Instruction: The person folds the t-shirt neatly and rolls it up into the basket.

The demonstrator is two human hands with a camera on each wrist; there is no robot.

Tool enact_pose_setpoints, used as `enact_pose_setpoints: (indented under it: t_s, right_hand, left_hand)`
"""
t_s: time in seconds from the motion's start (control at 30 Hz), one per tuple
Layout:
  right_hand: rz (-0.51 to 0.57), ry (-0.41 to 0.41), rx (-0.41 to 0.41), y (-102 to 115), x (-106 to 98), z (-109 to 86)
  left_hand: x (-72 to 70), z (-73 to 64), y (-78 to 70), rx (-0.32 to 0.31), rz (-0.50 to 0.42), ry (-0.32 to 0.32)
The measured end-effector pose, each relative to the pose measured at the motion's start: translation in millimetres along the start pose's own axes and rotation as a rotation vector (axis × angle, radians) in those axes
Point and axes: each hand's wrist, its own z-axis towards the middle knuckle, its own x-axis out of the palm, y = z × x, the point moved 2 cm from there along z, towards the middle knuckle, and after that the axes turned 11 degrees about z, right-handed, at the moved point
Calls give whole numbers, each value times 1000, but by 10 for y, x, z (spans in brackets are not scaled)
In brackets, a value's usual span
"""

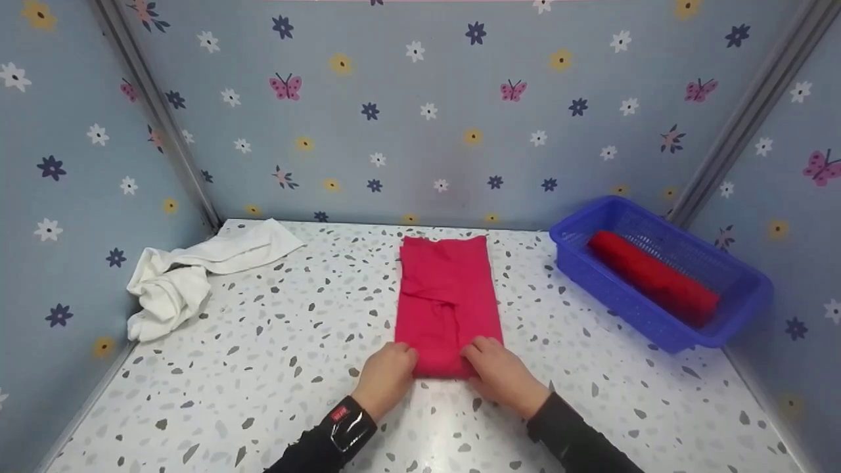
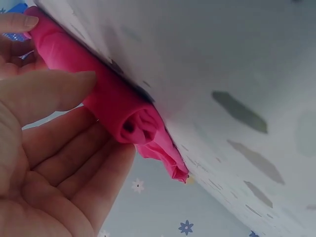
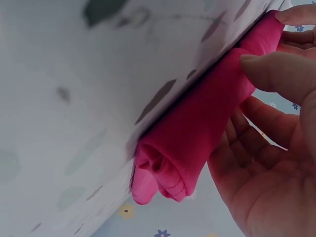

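Observation:
A pinkish-red cloth [image 1: 447, 282] lies as a long folded strip on the speckled tabletop, its near end rolled up. My left hand [image 1: 386, 378] holds the left part of that roll, and my right hand [image 1: 504, 376] holds the right part. In the left wrist view, the thumb lies on the near side of the rolled cloth [image 2: 106, 96], with the fingers curved around its far side. A spiral of layers shows at the roll's end. The right wrist view has the same hold on the rolled cloth [image 3: 197, 128], between thumb and fingers.
At the right stands a blue plastic basket [image 1: 631, 309] with a rolled red cloth [image 1: 650, 276] inside. A crumpled white cloth [image 1: 174, 289] lies at the left by the wall. Flower-patterned panels [image 1: 420, 118] enclose the tabletop [image 1: 295, 394] at the back and both sides.

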Motion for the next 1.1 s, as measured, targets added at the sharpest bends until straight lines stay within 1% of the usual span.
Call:
enact_pose_setpoints:
  t_s: [0.13, 0.27, 0.47, 0.63, 0.77, 0.93, 1.1]
  right_hand:
    - [-17, -3, 9, 0, 20, 7]
    - [-29, 0, 22, -7, 36, 11]
    - [-53, 4, 31, -29, 42, 26]
    - [-52, 17, 43, -54, 46, 39]
    - [-44, 26, 42, -51, 32, 33]
    - [-32, 38, 41, -49, 4, 10]
    - [-14, 50, 34, -52, -30, -31]
  left_hand:
    - [14, 11, 2, 14, 13, -3]
    - [25, 24, 7, 17, 25, 14]
    - [30, 66, 20, 6, 39, 48]
    - [33, 95, 28, -6, 47, 72]
    - [26, 105, 33, -9, 44, 74]
    - [16, 93, 47, -4, 10, 79]
    - [-4, 71, 67, 31, -69, 83]
